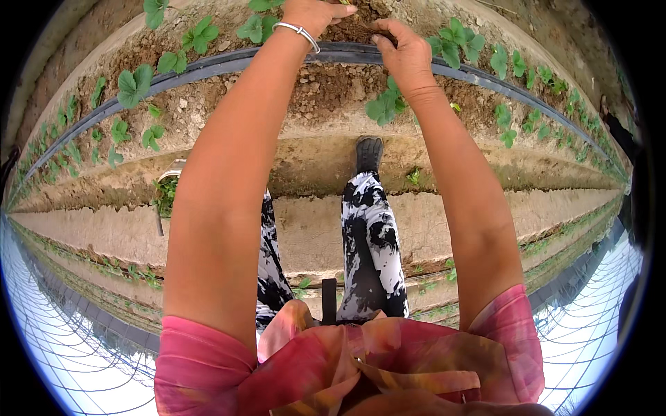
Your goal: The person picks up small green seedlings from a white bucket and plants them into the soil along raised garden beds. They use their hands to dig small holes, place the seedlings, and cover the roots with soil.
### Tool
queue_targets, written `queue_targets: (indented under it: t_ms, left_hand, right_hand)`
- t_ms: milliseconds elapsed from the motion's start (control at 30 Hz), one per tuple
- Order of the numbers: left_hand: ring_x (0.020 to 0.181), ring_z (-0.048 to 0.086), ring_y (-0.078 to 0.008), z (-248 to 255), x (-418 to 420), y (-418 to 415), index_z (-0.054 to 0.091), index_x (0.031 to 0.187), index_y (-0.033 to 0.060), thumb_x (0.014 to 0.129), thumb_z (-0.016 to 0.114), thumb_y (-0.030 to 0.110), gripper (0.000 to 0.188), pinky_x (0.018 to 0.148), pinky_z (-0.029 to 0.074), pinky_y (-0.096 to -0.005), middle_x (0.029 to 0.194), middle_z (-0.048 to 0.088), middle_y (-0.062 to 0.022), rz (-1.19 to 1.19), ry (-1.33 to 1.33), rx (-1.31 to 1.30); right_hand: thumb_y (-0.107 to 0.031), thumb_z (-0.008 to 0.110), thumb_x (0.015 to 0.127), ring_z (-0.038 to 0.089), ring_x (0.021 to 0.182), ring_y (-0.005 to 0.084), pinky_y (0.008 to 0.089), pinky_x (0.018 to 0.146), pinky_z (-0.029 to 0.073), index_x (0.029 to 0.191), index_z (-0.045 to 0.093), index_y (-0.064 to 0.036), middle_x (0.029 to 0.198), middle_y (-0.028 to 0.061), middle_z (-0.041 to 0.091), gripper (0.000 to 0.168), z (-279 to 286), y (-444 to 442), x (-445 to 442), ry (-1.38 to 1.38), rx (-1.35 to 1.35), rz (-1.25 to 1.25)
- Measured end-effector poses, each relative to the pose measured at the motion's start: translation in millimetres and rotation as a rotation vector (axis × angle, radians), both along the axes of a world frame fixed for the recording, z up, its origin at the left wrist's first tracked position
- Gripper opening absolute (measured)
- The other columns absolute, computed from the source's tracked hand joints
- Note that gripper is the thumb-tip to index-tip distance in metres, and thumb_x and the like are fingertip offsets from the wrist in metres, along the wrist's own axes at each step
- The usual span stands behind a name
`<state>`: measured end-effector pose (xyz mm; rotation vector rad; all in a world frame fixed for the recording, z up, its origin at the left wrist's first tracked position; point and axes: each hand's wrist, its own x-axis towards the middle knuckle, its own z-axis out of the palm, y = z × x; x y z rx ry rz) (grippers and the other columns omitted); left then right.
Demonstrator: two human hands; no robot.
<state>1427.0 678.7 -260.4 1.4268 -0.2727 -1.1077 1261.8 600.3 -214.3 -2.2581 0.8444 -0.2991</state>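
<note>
Both my hands reach over the far side of a soil bed, past the black drip hose (343, 52). My left hand (317, 13), with a silver bangle at its wrist, lies at the top edge of the view; a bit of yellow-green plant shows by its fingers. My right hand (403, 49) pinches thin brown roots between thumb and fingers, just right of the dug crumbly soil (364, 26). The rest of the plant is partly cut off by the frame's edge. A leafy young strawberry plant (385, 106) grows on the near side of the hose, below my right hand.
Strawberry plants (135, 86) line both sides of the hose. In the furrow, a bucket (174, 169) with green plants stands left, partly hidden by my left arm. My dark shoe (369, 151) rests against the bed's side. A small weed (413, 177) grows to its right.
</note>
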Motion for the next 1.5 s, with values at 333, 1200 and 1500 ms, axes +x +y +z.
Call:
queue_targets:
  t_ms: [333,1200,1500]
  left_hand:
    - [0.066,0.061,-0.0223,-13,12,-30,0.064,0.077,0.0045,0.07,0.065,0.017,0.014,0.06,0.047,-0.0333,0.069,0.063,-0.0069,-0.137,-1.058,0.405]
    - [0.07,0.058,-0.0367,-50,35,-31,0.065,0.077,0.0066,0.063,0.06,0.012,0.016,0.064,0.046,-0.0434,0.072,0.059,-0.0214,-0.334,-1.173,0.369]
    - [0.071,0.057,-0.0387,-62,41,-33,0.063,0.074,0.0048,0.063,0.059,0.013,0.014,0.063,0.046,-0.044,0.071,0.058,-0.0233,-0.307,-1.075,0.414]
  right_hand:
    - [-0.016,0.058,0.077,0.057,0.084,0.0265,0.0397,0.069,0.049,0.093,0.063,-0.02,0.087,0.0037,0.062,0.018,-48,-28,19,0.152,-0.299,0.161]
    - [-0.006,0.045,0.08,0.059,0.093,0.0267,0.0386,0.076,0.048,0.105,0.061,-0.013,0.102,0.009,0.061,0.031,-23,-9,71,0.996,-0.05,0.59]
    - [-0.013,0.045,0.08,0.055,0.102,0.0261,0.0381,0.083,0.045,0.11,0.057,-0.013,0.111,0.0058,0.058,0.032,-42,-13,82,1.09,0.107,0.537]
